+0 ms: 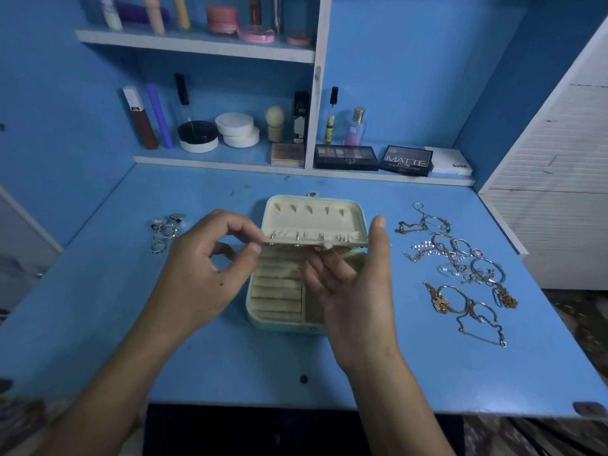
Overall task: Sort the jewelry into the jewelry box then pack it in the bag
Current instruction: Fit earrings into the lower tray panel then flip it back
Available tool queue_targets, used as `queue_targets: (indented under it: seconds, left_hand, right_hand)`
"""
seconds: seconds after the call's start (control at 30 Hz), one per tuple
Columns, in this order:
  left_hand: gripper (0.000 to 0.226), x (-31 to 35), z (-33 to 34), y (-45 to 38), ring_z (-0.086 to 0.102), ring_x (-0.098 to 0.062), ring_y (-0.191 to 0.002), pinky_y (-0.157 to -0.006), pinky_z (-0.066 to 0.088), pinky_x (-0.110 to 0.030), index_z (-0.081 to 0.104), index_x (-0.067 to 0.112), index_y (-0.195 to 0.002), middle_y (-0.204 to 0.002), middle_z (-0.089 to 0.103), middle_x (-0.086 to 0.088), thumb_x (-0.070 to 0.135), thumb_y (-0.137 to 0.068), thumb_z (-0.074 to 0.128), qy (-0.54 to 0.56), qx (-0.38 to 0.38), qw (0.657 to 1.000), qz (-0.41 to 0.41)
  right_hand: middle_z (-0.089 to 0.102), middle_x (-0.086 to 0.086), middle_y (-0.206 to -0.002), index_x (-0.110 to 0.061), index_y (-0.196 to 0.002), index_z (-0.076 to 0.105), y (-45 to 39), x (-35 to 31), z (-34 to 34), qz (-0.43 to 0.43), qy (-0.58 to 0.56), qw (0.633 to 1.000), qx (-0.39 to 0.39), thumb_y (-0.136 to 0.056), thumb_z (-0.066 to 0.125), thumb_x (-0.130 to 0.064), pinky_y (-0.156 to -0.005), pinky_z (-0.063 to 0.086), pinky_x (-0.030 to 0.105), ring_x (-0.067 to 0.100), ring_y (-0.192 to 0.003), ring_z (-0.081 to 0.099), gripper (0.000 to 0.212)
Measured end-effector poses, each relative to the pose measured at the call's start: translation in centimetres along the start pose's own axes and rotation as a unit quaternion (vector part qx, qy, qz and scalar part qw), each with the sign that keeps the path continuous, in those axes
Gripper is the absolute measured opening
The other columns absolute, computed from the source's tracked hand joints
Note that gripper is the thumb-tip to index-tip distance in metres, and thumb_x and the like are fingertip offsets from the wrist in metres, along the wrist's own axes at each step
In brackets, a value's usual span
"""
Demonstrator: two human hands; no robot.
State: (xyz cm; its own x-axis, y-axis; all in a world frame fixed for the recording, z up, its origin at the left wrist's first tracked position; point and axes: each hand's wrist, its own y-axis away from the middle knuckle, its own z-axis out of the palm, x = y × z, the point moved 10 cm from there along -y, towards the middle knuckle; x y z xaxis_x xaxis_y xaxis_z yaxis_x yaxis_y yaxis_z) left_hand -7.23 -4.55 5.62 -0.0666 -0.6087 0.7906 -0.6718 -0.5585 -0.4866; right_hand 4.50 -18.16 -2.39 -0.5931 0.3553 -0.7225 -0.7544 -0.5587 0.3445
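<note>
Jewelry box (283, 291), pale mint with cream lining, sits open mid-desk as my left hand (204, 271) pinches its earring flap and my right hand (355, 284) steadies it, fingers loose; sorting underway, the tangled chains and bangles (460, 268) likely next.

Blue desk (329, 366), blue walls (411, 77), white shelves (197, 46), dim light.

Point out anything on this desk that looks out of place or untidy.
The chains and bangles right of the jewelry box lie in an overlapping tangle. Three tiny loose pieces sit scattered behind the box, apart from the rings on the left. Nothing looks damaged.
</note>
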Motion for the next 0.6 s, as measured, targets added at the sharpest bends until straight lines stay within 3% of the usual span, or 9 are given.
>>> queue_targets:
  seconds: [0.07, 0.13, 0.27, 0.4, 0.6]
  left_hand:
    - [0.008, -0.1, 0.1, 0.6, 0.064, -0.017, -0.099, -0.075, 0.05, -0.021, 0.062, 0.027, -0.09, -0.097, 0.066, 0.005, 0.021, -0.085, 0.059, -0.002, -0.01, 1.0, 0.01]
    - [0.008, -0.1, 0.1, 1.1, 0.064, -0.02, -0.099, -0.076, 0.051, -0.023, 0.062, 0.025, -0.09, -0.097, 0.065, 0.005, 0.023, -0.084, 0.058, -0.008, -0.018, 1.0, 0.019]
    - [0.007, 0.0, 0.4, 1.8, 0.065, -0.019, -0.098, -0.076, 0.053, -0.027, 0.063, 0.023, -0.089, -0.097, 0.065, 0.008, 0.021, -0.084, 0.059, -0.028, -0.041, 0.998, 0.038]
    - [0.007, -0.1, 0.5, 2.2, 0.065, -0.018, -0.099, -0.078, 0.053, -0.031, 0.064, 0.019, -0.088, -0.097, 0.064, 0.012, 0.02, -0.084, 0.059, -0.061, -0.049, 0.996, 0.052]
    - [0.01, -0.3, 0.7, 2.1, 0.065, -0.02, -0.098, -0.078, 0.051, -0.032, 0.064, 0.022, -0.085, -0.095, 0.065, 0.009, 0.02, -0.081, 0.054, -0.054, -0.06, 0.996, 0.037]
  right_hand:
    - [0.071, 0.013, -0.12, -0.026, -0.134, 0.054, 0.0, 0.3, -0.3, 0.007, 0.0, 1.0, 0.008, -0.087, 0.058, -0.061, -0.09, 0.057, 0.036, 0.025, -0.106, 0.071, 0.059]
    - [0.069, 0.013, -0.123, -0.023, -0.135, 0.053, -0.1, 0.6, -0.6, 0.015, -0.01, 1.0, 0.023, -0.092, 0.059, -0.051, -0.086, 0.059, 0.036, 0.028, -0.108, 0.07, 0.051]
    - [0.067, 0.011, -0.115, -0.017, -0.141, 0.048, -0.6, 0.8, -1.1, 0.027, -0.043, 0.998, 0.027, -0.091, 0.063, -0.03, -0.082, 0.061, 0.04, 0.026, -0.093, 0.07, 0.055]
    - [0.061, 0.01, -0.108, -0.014, -0.144, 0.042, -0.7, 0.7, -1.1, 0.018, -0.035, 0.999, 0.016, -0.091, 0.056, -0.015, -0.077, 0.06, 0.036, 0.022, -0.079, 0.066, 0.055]
    - [0.059, 0.007, -0.104, -0.024, -0.14, 0.04, -0.6, 0.3, -1.1, 0.003, -0.037, 0.999, 0.022, -0.093, 0.044, -0.003, -0.071, 0.058, 0.035, 0.024, -0.081, 0.058, 0.052]
